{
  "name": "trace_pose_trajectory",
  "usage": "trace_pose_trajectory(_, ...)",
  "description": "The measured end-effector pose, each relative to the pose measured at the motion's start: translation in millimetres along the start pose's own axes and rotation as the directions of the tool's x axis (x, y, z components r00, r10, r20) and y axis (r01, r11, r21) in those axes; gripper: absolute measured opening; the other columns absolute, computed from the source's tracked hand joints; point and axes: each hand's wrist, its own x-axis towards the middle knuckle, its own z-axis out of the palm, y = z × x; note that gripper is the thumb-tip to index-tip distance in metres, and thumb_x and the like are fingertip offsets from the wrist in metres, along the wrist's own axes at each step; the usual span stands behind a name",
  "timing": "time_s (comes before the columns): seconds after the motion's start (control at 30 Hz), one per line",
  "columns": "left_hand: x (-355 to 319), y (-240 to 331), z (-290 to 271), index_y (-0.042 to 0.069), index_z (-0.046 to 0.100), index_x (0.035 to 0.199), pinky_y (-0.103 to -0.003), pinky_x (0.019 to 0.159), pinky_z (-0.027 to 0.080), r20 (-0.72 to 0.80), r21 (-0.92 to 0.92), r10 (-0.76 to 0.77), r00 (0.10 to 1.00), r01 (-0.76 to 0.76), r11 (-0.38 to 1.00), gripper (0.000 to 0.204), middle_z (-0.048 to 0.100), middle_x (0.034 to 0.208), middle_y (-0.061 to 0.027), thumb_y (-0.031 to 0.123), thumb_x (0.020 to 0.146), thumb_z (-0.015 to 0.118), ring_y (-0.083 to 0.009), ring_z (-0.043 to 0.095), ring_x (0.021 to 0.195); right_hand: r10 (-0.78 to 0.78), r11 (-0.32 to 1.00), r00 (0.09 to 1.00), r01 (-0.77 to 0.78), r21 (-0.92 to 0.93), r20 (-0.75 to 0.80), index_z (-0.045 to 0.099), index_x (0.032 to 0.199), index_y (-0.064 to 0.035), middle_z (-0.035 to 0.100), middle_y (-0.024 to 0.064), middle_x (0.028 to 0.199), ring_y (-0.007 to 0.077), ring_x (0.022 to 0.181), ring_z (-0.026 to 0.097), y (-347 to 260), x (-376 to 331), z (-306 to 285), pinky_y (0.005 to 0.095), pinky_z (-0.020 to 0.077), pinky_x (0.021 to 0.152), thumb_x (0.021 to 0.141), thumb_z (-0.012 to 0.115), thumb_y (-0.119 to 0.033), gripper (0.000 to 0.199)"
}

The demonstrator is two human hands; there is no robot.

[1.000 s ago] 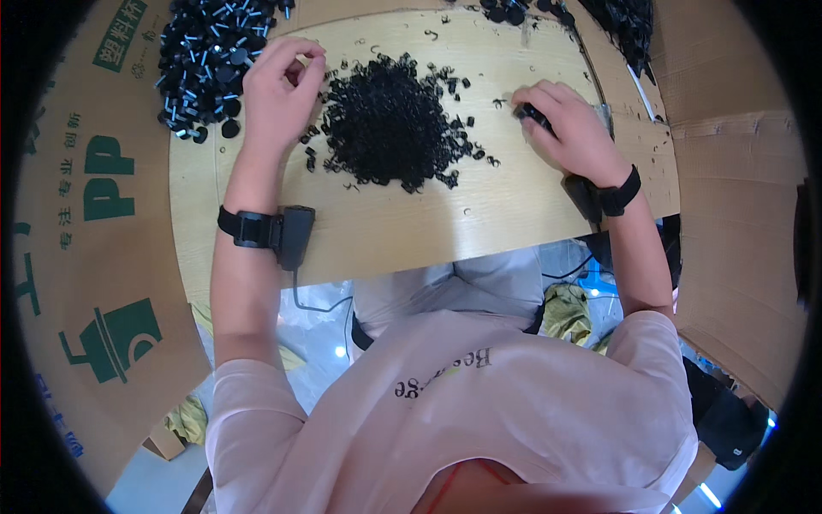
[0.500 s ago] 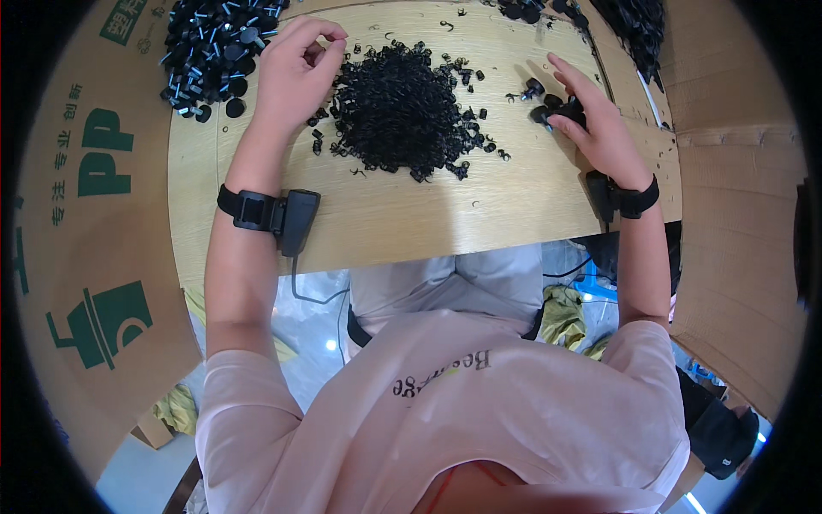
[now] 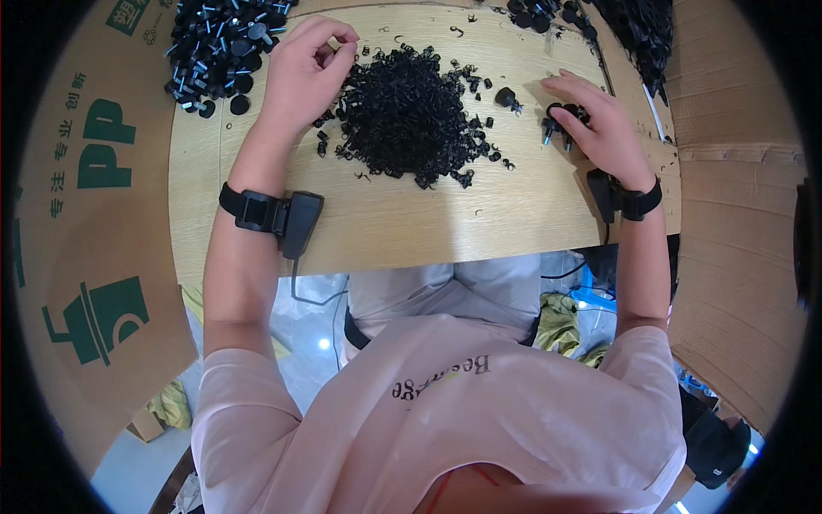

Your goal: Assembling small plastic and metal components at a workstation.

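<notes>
My left hand [image 3: 306, 75] hovers at the far left edge of a heap of small black clips [image 3: 409, 116], its thumb and forefinger pinched together. What the pinch holds, if anything, is too small to make out. To the right of the heap, my right hand [image 3: 606, 128] curls over a few black round-headed screws [image 3: 550, 124] with shiny metal shanks, thumb and fingers around them. One more black-headed screw [image 3: 506, 97] lies by itself on the table between the heap and my right hand, a small clip-like bit beside its end.
A pile of black-headed screws [image 3: 224, 51] covers the far left corner, with more screws [image 3: 533, 15] at the far right. Behind my right hand is a mass of black parts [image 3: 635, 38]. Cardboard walls [image 3: 111, 223] flank the wooden table [image 3: 377, 231]. Stray clips lie around the heap.
One black-headed screw now lies farther left, apart from my right hand. The right hand has drawn slightly right and nearer, over other screws. My left hand keeps its pinch almost unmoved.
</notes>
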Motion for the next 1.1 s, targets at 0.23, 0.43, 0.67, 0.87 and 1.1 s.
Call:
trace_pose_trajectory(0.23, -1.0, -4.1, -1.3, 0.003, 0.067, 0.093, -0.022, 0.063, 0.046, -0.023, 0.003, 0.019, 1.0, -0.019, 1.0, 0.009, 0.063, 0.09, -0.0021, 0.006, 0.084, 0.067, -0.0093, 0.056, 0.068, -0.15, 0.987, 0.983, 0.156, -0.047, 0.11, 0.064, 0.108, -0.0045, 0.066, 0.0139, 0.093, 0.0339, 0.094, 0.06, -36.4, 37.4, 26.6, 0.041, 0.0482, 0.083, 0.08, 0.071, -0.011, 0.03)
trace_pose_trajectory(0.43, 0.5, 3.8, -6.2, 0.003, 0.068, 0.096, -0.02, 0.062, 0.044, -0.014, -0.077, 0.038, 0.999, -0.039, 0.996, 0.011, 0.063, 0.091, 0.0005, 0.008, 0.086, 0.068, -0.0052, 0.053, 0.069, 0.019, 0.962, 0.991, -0.053, 0.268, 0.13, 0.066, 0.108, -0.0052, 0.062, 0.007, 0.082, 0.0199, 0.072, 0.057, -50.6, 54.2, 20.3, 0.0311, 0.0484, 0.067, 0.076, 0.076, -0.008, 0.033)
trace_pose_trajectory(0.67, -12.1, 17.7, 7.4, 0.001, 0.062, 0.119, -0.021, 0.073, 0.049, 0.284, -0.612, -0.107, 0.953, 0.266, 0.745, 0.03, 0.065, 0.095, -0.003, 0.012, 0.091, 0.066, -0.0064, 0.059, 0.085, -0.099, 0.86, 0.983, 0.163, 0.483, -0.155, 0.068, 0.105, -0.0041, 0.06, 0.0042, 0.081, 0.0118, 0.067, 0.054, -99.4, 91.1, 42.4, 0.0248, 0.0464, 0.062, 0.073, 0.078, -0.003, 0.034)
trace_pose_trajectory(0.87, -10.5, 22.3, 17.3, 0.0, 0.065, 0.112, -0.022, 0.073, 0.052, 0.286, -0.438, -0.029, 0.958, 0.158, 0.885, 0.027, 0.07, 0.094, -0.006, 0.01, 0.088, 0.07, -0.008, 0.064, 0.08, 0.12, 0.512, 0.988, 0.024, 0.859, -0.099, 0.061, 0.111, 0.0029, 0.067, 0.0075, 0.102, 0.0113, 0.09, 0.063, -83.0, 84.6, 90.2, 0.023, 0.0505, 0.081, 0.082, 0.07, 0.006, 0.03)
trace_pose_trajectory(1.1, -9.9, 17.5, 16.8, -0.001, 0.066, 0.108, -0.024, 0.075, 0.052, 0.24, -0.351, -0.066, 0.969, 0.15, 0.924, 0.024, 0.07, 0.092, -0.0063, 0.005, 0.085, 0.072, -0.0096, 0.064, 0.082, 0.22, 0.407, 0.974, -0.145, 0.902, 0.058, 0.065, 0.111, 0.0029, 0.071, 0.0085, 0.094, 0.0115, 0.086, 0.067, -77.1, 88.0, 97.2, 0.0225, 0.0533, 0.079, 0.086, 0.069, 0.0, 0.026)
